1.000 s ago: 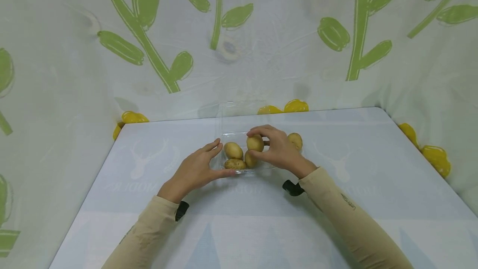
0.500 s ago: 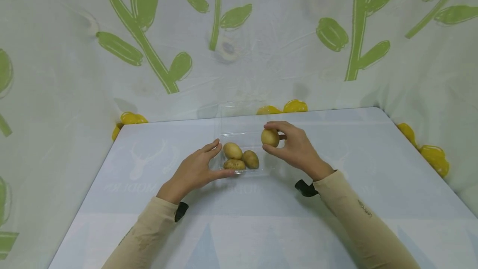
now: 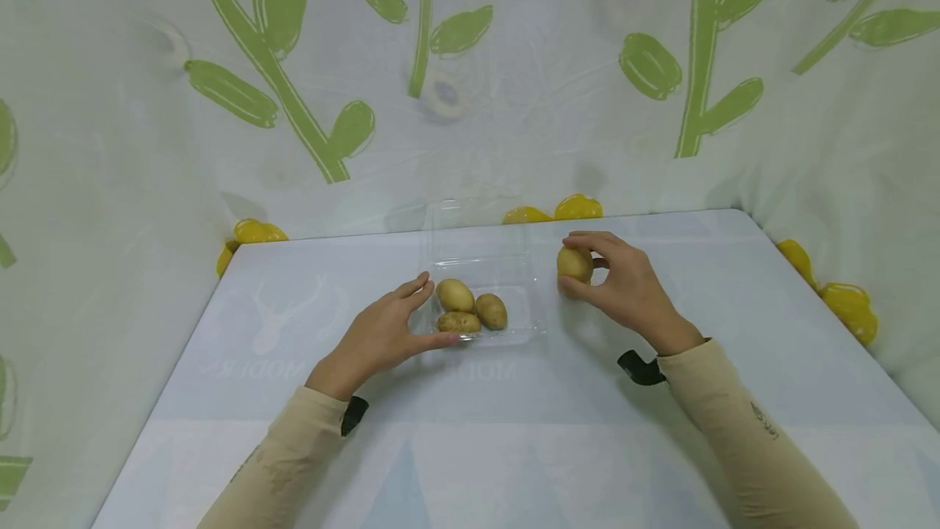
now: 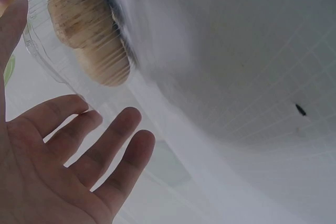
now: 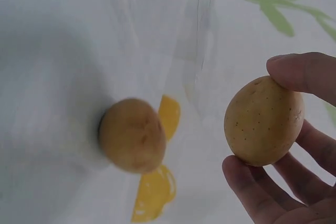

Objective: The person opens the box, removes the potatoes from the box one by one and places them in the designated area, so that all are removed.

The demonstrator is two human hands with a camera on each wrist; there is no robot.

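Two-handed work at a white table (image 3: 294,398), head view plus both wrist views. R hand (image 3: 627,288): grip grasping one potato, the held potato (image 3: 574,264), pinched btwn thumb & fingertips. Held potato is to the R of the clear plastic container (image 3: 521,308), apart from it, & appears raised off the table. R wrist view: loose potato (image 5: 132,136) on the table, nr the held potato but not touching it; in the head view it is mostly hidden.

L hand (image 3: 374,341): grip released, fingers spread, steadying contact only; fingertips at the container's L side, thumb at its front rim. L wrist view: fingers extended, slightly bent, w/ potato skin visible thru the ribbed plastic.

Container contents, clustered in its L part: rear-left potato (image 3: 455,295), rounded, smooth; front-left potato (image 3: 458,322), longer, darker-speckled, lying crosswise; third potato (image 3: 491,312), just R of the other two. Transparent lid (image 3: 481,239) stands raised at the container's rear edge.

Surroundings: beige sleeves (image 3: 742,423) on both arms, a black wrist piece (image 3: 642,367) below the R cuff; pale backdrop (image 3: 551,121) w/ green stems, leaves, yellow flowers, behind the table & at its sides.
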